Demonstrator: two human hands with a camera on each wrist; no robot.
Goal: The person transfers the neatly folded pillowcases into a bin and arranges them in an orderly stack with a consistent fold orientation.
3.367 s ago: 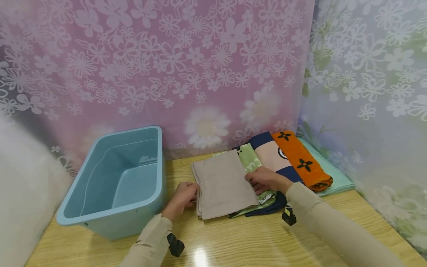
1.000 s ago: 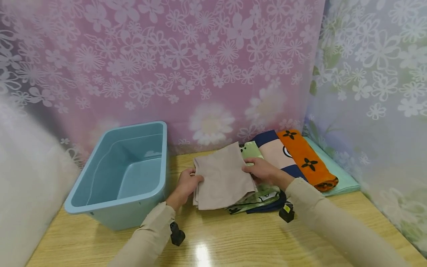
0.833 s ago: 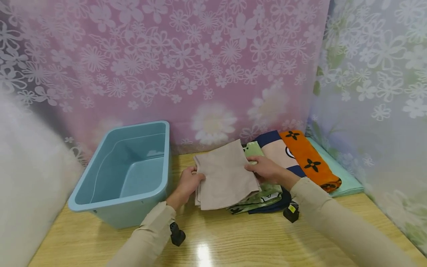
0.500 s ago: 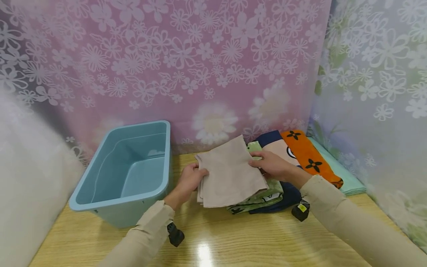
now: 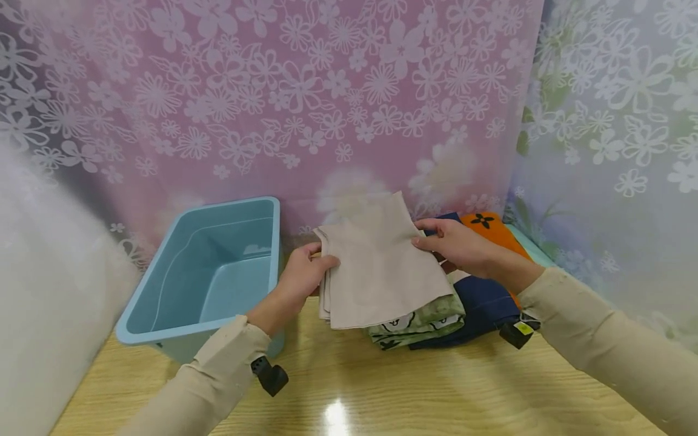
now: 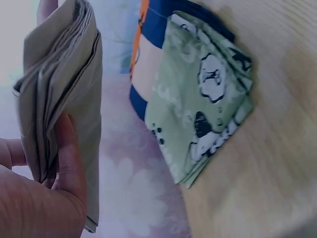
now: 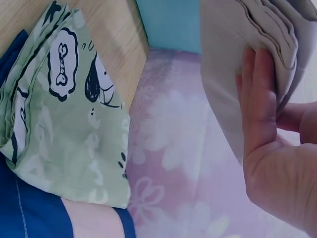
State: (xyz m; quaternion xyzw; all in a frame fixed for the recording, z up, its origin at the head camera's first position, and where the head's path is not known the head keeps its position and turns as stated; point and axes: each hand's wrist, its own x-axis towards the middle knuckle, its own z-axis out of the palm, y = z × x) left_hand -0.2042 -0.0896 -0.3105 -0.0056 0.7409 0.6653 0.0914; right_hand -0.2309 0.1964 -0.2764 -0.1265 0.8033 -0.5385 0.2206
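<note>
A folded beige cloth with several layers hangs between my two hands, raised over the other fabrics. My left hand pinches its left edge, thumb on the top face and fingers beneath. At the opposite edge my right hand grips it the same way. Both wrist views show the stacked layers edge-on, with fingers under them. Below lies a folded green cloth with a cartoon dog print, apart from the beige one. It rests on a navy and pink folded cloth.
A light blue plastic tub stands on the wooden table to the left. At the right back, an orange cloth with dark flowers and a mint cloth lie partly behind my right arm. Floral curtains hang behind.
The beige cloth lay on the green one; both hands have now lifted it up off the pile. My left thumb has moved onto its top face, and the green cloth is more exposed.
</note>
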